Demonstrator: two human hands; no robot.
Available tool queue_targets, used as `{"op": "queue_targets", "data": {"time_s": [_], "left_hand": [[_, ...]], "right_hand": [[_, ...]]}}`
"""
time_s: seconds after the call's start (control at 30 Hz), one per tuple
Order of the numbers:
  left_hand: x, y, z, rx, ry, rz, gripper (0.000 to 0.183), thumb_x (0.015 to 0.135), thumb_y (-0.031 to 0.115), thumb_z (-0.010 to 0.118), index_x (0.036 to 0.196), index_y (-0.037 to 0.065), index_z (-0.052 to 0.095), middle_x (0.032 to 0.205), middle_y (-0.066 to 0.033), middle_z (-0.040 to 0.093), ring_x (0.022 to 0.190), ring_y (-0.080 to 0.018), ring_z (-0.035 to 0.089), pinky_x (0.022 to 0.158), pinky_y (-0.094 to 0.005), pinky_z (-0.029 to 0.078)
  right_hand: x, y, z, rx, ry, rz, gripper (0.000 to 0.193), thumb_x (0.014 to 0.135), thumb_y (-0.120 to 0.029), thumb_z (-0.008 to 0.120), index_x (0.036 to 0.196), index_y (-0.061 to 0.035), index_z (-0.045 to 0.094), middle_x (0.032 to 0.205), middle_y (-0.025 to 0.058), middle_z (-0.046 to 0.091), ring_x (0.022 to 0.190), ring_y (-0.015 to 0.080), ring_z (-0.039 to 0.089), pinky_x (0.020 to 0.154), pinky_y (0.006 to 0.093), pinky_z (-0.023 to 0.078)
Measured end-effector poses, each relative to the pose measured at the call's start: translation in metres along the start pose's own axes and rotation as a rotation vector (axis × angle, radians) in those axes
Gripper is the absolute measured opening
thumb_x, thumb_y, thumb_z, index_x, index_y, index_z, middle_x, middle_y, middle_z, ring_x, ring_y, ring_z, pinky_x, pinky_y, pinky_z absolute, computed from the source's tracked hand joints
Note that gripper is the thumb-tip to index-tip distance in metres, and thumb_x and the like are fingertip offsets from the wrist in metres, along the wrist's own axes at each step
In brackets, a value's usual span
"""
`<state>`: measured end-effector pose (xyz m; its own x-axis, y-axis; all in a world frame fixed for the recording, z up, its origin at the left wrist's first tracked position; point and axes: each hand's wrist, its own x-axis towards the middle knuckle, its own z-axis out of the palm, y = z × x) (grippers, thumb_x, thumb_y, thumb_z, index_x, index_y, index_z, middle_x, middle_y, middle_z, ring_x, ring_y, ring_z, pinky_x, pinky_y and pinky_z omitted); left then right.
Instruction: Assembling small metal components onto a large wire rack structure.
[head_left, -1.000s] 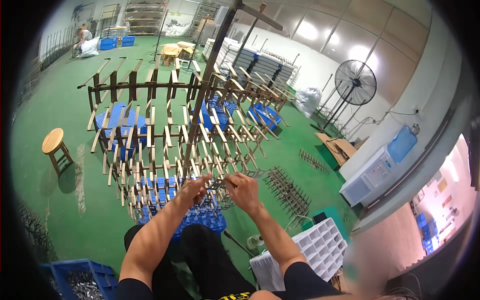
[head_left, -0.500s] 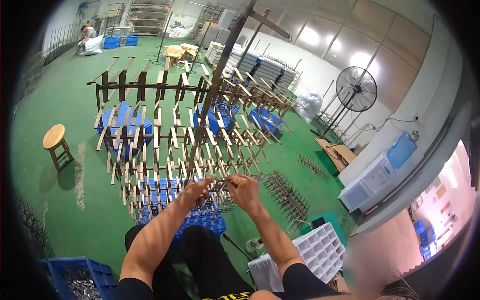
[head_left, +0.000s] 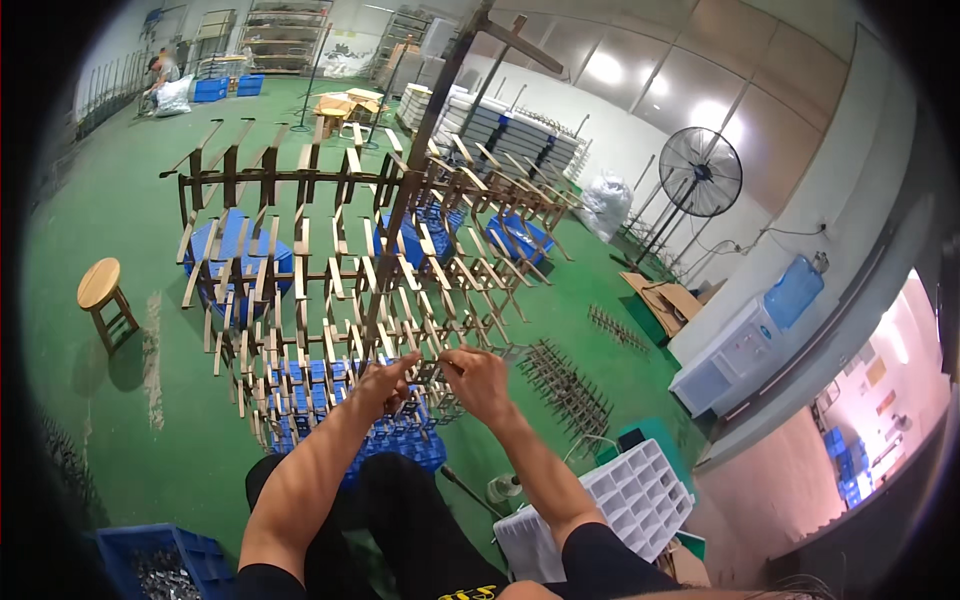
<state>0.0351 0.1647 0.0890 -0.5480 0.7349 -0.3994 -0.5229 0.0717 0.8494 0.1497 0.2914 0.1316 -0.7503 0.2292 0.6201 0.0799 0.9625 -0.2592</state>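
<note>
A tall metal rack [head_left: 395, 215] with rows of flat, bent prongs stands in front of me, with a dark centre pole. My left hand [head_left: 380, 388] is just right of the pole's lower part, its index finger reaching forward and the others curled. Close beside it, my right hand [head_left: 476, 380] has thumb and fingers pinched together at the prongs. Whatever small part the fingers grip is too small to make out. Small dark metal pieces hang on the prongs below and between the hands.
Blue crates [head_left: 405, 455] stand beneath the rack. A blue bin [head_left: 165, 560] of small metal parts is at lower left, a white compartment tray [head_left: 640, 495] at lower right. Pronged racks [head_left: 565, 385] lie on the floor. A stool [head_left: 100, 285] stands left; another person [head_left: 163, 70] sits far off.
The view has shifted slightly, so the rack and room sit a little further left. Both hands stay at the same place on the rack, the right fingers drawn slightly left.
</note>
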Motion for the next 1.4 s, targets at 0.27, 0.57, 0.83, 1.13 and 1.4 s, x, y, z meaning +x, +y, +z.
{"op": "queue_targets", "data": {"time_s": [0.27,0.57,0.83,1.13,1.4], "left_hand": [[-0.003,-0.001,0.003,-0.023,0.017,0.018,0.042,0.073,0.045,0.067,0.057,0.015,0.043,0.045,0.0029,0.038,0.034,-0.0059,0.033,0.031,-0.0209,0.022],[0.021,-0.02,-0.015,-0.037,-0.002,0.016,0.046,0.081,0.054,0.052,0.079,0.008,0.054,0.048,0.0031,0.041,0.035,-0.005,0.032,0.032,-0.0181,0.022],[-0.008,-0.025,-0.022,0.11,0.06,0.154,0.045,0.088,0.039,0.049,0.118,0.005,0.048,0.055,-0.0032,0.052,0.039,-0.0047,0.035,0.037,-0.0193,0.026],[-0.041,-0.05,-0.028,0.467,0.321,0.318,0.027,0.088,0.03,0.052,0.102,0.007,0.057,0.055,0.0039,0.042,0.043,-0.0036,0.034,0.037,-0.0191,0.024],[-0.051,-0.059,-0.055,0.542,0.373,0.343,0.027,0.088,0.029,0.051,0.102,0.006,0.057,0.056,0.0058,0.037,0.045,-0.002,0.031,0.039,-0.0179,0.022]], "right_hand": [[0.0,0.003,0.006,-0.026,-0.022,0.001,0.008,0.075,-0.015,0.058,0.075,-0.0113,0.065,0.069,0.0064,0.06,0.064,0.0257,0.06,0.056,0.0363,0.047],[-0.023,0.016,-0.007,0.035,0.117,0.04,0.009,0.075,-0.016,0.056,0.073,-0.009,0.061,0.066,0.0098,0.056,0.063,0.0304,0.057,0.055,0.0401,0.046],[-0.205,0.191,-0.094,-0.045,0.294,0.677,0.014,0.075,-0.02,0.06,0.075,-0.0073,0.065,0.068,0.01,0.061,0.058,0.0228,0.058,0.051,0.0309,0.043],[-0.418,0.357,-0.252,-0.852,0.213,1.166,0.012,0.072,-0.016,0.056,0.072,-0.0105,0.067,0.079,0.0126,0.061,0.075,0.0318,0.059,0.066,0.0434,0.048],[-0.432,0.402,-0.255,-0.943,-0.124,1.179,0.013,0.073,-0.014,0.057,0.076,-0.0091,0.068,0.092,0.0134,0.058,0.088,0.0309,0.057,0.075,0.0414,0.047]]}}
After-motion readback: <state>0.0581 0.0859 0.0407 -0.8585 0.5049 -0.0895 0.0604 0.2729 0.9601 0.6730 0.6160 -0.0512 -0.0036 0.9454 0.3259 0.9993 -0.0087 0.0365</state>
